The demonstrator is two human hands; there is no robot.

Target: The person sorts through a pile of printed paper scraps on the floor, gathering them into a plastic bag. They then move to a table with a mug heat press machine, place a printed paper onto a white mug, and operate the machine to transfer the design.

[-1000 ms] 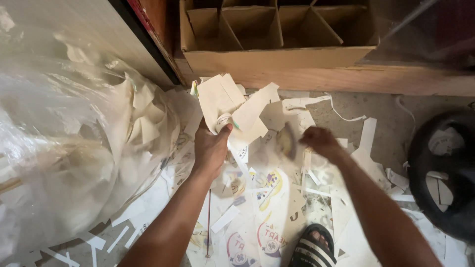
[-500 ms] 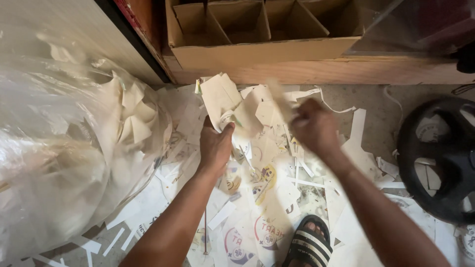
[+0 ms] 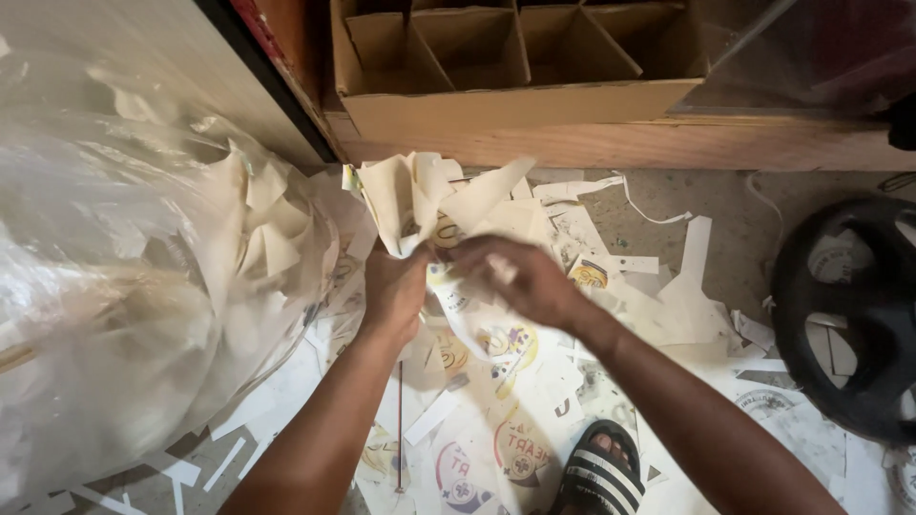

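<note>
The right hand (image 3: 520, 281) has come across from the floor to the paper bundle (image 3: 429, 200); both hands now grip it, left hand (image 3: 393, 291) below.

Plastic bag (image 3: 124, 286) lies left of both hands. Divided cardboard box (image 3: 515, 76) stands behind them. Paper scraps (image 3: 496, 381) cover the floor beneath. Tyre (image 3: 849, 315) lies right; sandal (image 3: 601, 472) nearest the viewer.
</note>
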